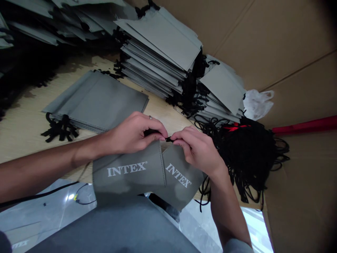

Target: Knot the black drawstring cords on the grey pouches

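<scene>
My left hand [140, 131] and my right hand [197, 146] meet at the table's near edge, fingertips pinched on a short black cord [169, 139] between them. Just below my left hand hangs a grey fabric bag [126, 181] with white INTEX lettering, its stitched edge toward the right. A second grey INTEX bag [181, 189] lies tilted under my right hand, partly behind the first. Whether the cord is knotted cannot be made out, since my fingers cover most of it.
A low pile of grey bags [97, 98] with black cord ends lies left on the wooden table [21, 140]. Taller bag stacks [163, 38] stand behind. To the right are a heap of black cords [247, 158], a white plastic bag [258, 104], a red strap [305, 125] and cardboard walls [297, 175].
</scene>
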Demonstrator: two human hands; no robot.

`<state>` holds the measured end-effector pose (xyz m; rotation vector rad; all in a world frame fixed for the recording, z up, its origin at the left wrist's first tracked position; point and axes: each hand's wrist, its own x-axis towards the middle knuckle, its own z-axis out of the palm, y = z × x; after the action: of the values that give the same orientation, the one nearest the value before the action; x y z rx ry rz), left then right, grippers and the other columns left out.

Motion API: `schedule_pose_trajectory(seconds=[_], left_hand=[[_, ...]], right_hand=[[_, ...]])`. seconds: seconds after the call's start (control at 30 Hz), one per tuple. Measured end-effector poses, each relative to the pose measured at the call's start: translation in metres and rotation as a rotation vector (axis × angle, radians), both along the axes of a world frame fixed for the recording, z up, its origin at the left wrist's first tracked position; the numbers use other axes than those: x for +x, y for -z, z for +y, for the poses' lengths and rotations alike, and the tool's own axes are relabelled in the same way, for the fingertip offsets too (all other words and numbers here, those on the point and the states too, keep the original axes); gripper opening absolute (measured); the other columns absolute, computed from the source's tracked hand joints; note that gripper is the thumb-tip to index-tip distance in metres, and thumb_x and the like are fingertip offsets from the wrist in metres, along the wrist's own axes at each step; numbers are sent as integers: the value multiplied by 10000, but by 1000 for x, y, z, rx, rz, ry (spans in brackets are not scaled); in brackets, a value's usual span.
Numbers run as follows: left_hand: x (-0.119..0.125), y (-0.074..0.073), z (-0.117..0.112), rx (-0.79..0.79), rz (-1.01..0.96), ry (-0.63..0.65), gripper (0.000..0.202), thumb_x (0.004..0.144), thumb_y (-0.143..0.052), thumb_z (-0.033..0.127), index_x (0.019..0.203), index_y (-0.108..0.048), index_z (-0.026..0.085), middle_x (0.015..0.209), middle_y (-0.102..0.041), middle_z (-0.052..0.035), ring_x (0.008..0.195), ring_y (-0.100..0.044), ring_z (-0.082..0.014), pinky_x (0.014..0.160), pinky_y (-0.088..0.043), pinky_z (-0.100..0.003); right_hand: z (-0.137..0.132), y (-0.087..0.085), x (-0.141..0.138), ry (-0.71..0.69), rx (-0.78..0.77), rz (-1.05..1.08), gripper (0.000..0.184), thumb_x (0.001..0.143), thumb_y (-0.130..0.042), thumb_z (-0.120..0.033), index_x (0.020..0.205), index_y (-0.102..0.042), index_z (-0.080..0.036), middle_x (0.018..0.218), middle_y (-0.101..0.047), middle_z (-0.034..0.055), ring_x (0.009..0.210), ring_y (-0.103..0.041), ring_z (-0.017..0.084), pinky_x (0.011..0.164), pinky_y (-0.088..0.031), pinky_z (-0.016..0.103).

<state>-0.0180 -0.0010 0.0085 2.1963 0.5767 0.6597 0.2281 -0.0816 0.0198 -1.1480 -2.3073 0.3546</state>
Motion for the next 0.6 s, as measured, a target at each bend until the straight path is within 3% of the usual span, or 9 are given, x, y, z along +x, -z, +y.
schedule_pose_trajectory(seconds=[0.6], left_hand=[[1, -1, -2, -44, 10, -16, 168, 979, -655, 228, 981, -822, 246, 936, -848, 31, 778, -756, -108, 722, -529, -194]], right_hand=[[0, -1, 0, 35, -23, -3, 187, 1081, -528, -131, 1051, -703, -190, 921, -758, 62, 851, -666, 203, 835, -566, 357]])
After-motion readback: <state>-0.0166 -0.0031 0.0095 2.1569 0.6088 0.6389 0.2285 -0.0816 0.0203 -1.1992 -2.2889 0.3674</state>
